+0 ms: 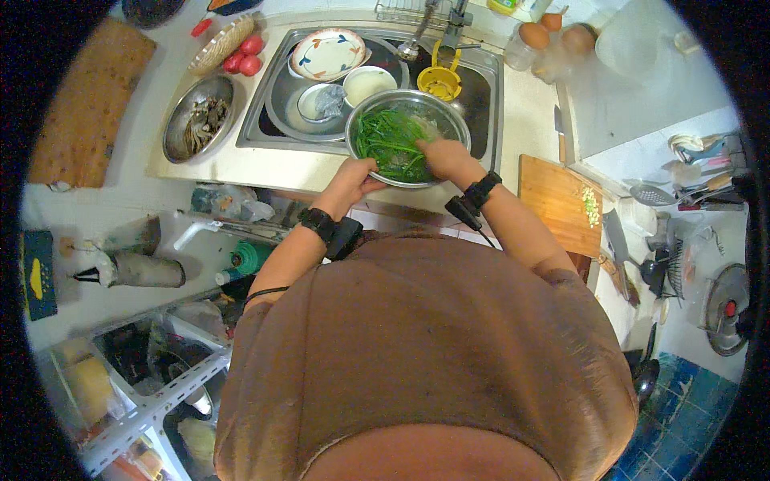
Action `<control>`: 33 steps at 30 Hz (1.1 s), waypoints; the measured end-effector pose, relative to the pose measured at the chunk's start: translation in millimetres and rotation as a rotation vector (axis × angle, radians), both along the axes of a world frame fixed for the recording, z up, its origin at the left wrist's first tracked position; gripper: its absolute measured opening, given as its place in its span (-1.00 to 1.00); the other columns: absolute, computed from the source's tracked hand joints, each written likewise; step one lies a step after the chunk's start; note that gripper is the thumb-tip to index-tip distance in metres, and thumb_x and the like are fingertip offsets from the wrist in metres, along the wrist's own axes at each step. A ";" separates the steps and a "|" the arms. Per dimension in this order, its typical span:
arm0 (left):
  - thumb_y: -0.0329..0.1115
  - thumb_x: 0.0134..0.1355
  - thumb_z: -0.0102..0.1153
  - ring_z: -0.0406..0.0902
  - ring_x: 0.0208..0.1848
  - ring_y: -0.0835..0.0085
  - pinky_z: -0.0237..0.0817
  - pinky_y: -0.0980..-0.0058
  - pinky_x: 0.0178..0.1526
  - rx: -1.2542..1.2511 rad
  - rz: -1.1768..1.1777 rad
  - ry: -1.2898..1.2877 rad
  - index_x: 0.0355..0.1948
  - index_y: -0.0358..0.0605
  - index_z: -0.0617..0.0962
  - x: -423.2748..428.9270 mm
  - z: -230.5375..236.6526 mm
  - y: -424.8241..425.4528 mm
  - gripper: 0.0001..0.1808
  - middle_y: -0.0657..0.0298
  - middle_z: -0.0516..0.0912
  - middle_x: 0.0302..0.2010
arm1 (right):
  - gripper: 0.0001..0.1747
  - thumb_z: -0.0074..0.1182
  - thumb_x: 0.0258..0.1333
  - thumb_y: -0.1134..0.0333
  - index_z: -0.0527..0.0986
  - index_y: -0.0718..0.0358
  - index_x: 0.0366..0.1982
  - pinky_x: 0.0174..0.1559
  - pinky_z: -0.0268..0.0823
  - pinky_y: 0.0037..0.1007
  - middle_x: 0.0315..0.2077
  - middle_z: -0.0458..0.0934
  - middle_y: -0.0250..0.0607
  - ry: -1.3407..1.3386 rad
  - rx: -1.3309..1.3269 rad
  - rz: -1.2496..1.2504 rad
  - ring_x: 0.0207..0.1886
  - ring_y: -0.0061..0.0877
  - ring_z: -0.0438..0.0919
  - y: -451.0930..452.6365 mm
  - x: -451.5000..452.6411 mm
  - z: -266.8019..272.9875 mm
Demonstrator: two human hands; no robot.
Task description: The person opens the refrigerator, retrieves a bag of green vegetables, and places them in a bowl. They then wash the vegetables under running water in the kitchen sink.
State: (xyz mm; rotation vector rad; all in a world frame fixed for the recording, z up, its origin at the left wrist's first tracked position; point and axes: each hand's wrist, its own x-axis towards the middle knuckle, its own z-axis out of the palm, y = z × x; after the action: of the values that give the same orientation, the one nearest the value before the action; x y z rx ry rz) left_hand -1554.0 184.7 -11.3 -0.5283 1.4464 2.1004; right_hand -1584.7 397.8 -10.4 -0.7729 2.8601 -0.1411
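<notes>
A stainless steel bowl (458,114) of green leafy vegetables (388,141) and some water is at the front edge of the sink (497,120). My left hand (354,180) grips its near left rim, thumb on top and fingers underneath. On the right, my right hand (448,159) reaches over the rim with its fingertips among the greens. Blur hides whether those fingers are closed on any stems. Behind the bowl, a large metal basin (274,117) holds a patterned oval dish (329,54), a white bowl of cloudy liquid (369,84) and a smaller white bowl (310,105).
A yellow strainer (440,81) sits below the faucet (451,36). To the left are a metal bowl of mushroom-like pieces (204,123), several red tomatoes (246,55) and a woven basket (222,43). At right lie a cutting board (550,198) with chopped bits (590,207), a knife (560,135) and a cleaver (615,234).
</notes>
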 end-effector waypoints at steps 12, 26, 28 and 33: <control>-0.32 0.09 -0.02 0.63 -0.41 0.16 0.56 0.33 -0.31 -0.505 -0.269 -0.115 -0.32 -0.41 0.45 -70.2 65.7 5.2 -0.72 -0.04 0.59 -0.44 | -0.64 0.00 -0.13 0.40 0.47 0.29 -0.18 -0.25 0.41 -0.11 -0.31 0.58 0.06 -0.450 -0.358 0.035 -0.24 -0.08 0.57 -1.8 -36.5 -0.9; -0.13 0.15 -0.05 0.53 -0.65 0.39 0.44 0.50 -0.59 -1.108 -0.806 -0.036 -0.39 -0.32 0.54 -134.6 149.5 71.9 -0.61 0.12 0.57 -0.54 | -0.61 -0.05 -0.18 0.41 0.48 0.37 -0.20 -0.24 0.37 -0.16 -0.32 0.56 0.15 -0.600 -0.831 0.277 -0.26 -0.04 0.55 -2.3 -66.4 -29.1; -0.13 0.15 -0.06 0.53 -0.64 0.37 0.45 0.49 -0.58 -1.142 -0.775 -0.084 -0.38 -0.32 0.54 -139.5 156.8 84.2 -0.62 0.12 0.57 -0.53 | -0.61 -0.05 -0.18 0.43 0.49 0.37 -0.19 -0.23 0.37 -0.16 -0.31 0.56 0.15 -0.693 -0.951 0.176 -0.26 -0.05 0.55 -2.2 -66.0 -28.8; -0.13 0.14 -0.08 0.60 -0.56 0.28 0.46 0.37 -0.53 -1.291 -0.871 -0.139 -0.44 -0.36 0.55 -155.0 162.2 107.2 -0.59 0.06 0.61 -0.49 | -0.56 -0.05 -0.13 0.47 0.44 0.33 -0.09 -0.23 0.36 -0.22 -0.29 0.57 0.10 -0.829 -1.042 0.087 -0.26 -0.16 0.55 4.8 -63.9 -18.7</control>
State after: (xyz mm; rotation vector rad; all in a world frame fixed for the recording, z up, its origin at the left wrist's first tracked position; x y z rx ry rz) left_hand -1709.0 291.9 150.9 -0.3312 2.2438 0.3113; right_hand -1648.5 402.6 -29.1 -0.7026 1.8116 -1.5750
